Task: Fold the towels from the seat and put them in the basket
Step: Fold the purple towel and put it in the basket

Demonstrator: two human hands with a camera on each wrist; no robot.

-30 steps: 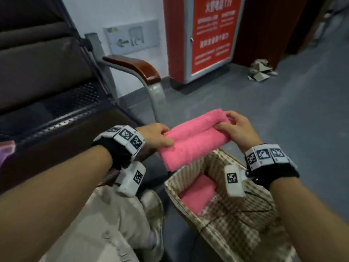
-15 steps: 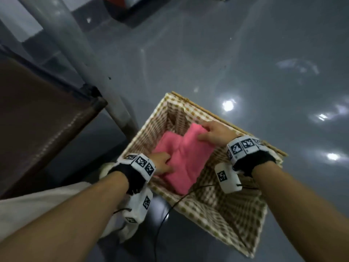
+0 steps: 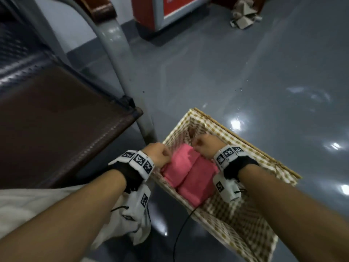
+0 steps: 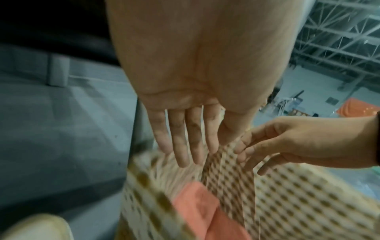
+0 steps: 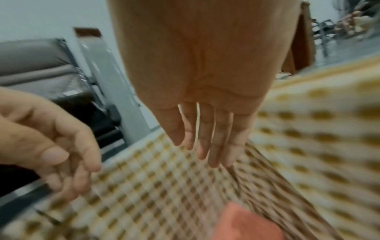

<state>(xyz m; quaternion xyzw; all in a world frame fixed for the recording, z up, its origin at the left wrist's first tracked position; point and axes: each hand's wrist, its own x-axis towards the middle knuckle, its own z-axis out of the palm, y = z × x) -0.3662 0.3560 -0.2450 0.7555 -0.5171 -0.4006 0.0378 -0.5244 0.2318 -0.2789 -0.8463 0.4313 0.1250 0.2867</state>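
Two folded pink towels lie side by side in the basket [image 3: 264, 153], which has a brown-and-white checked lining: one [image 3: 176, 167] on the left, one [image 3: 198, 180] on the right. My left hand [image 3: 160, 154] hovers at the basket's near-left rim and my right hand [image 3: 205, 146] is over the far corner, both just above the towels. In the left wrist view the left hand's fingers [image 4: 191, 146] are straight and hold nothing, with a pink towel [image 4: 197, 211] below. The right wrist view shows the right hand's fingers [image 5: 205, 142] straight and empty too.
The brown seat [image 3: 56, 120] is at the left, with its grey metal armrest leg [image 3: 122, 72] beside the basket. A black cable [image 3: 181, 231] runs over the basket's near rim. A red cabinet [image 3: 170, 8] and crumpled paper [image 3: 243, 16] sit on the grey floor farther off.
The pink towel that both hands held above the basket went down into it beside the other towel. Both hands have let go of it and opened.
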